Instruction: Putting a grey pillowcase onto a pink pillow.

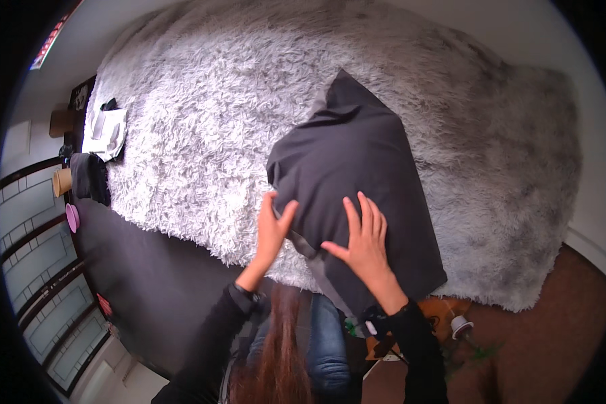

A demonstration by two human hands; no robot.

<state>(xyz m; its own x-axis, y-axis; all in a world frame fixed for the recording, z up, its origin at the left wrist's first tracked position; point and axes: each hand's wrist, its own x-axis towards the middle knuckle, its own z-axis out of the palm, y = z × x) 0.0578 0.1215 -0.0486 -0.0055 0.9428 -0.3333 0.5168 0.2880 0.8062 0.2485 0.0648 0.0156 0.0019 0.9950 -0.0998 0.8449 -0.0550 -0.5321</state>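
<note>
A pillow in a dark grey pillowcase [363, 161] lies across a shaggy grey-white bedspread [197, 121]. Its upper corner points away from me, and the cloth is creased there. My left hand [272, 230] is at the pillow's left edge, thumb and fingers apart; whether it presses on the cloth is hard to tell. Fingers spread, my right hand [366, 242] rests over the pillow's lower middle, holding nothing. A lighter grey strip of the case's underside shows along the lower left edge. The pillow's near end is partly hidden by my right forearm.
On the bed's left edge lie a white bag [106, 134] and a dark folded cloth [88, 177]. Beside them stand a tan container [62, 182] and a pink bowl [72, 218]. A small wooden table [439, 310] and a white pot [460, 327] are at lower right, near a green plant.
</note>
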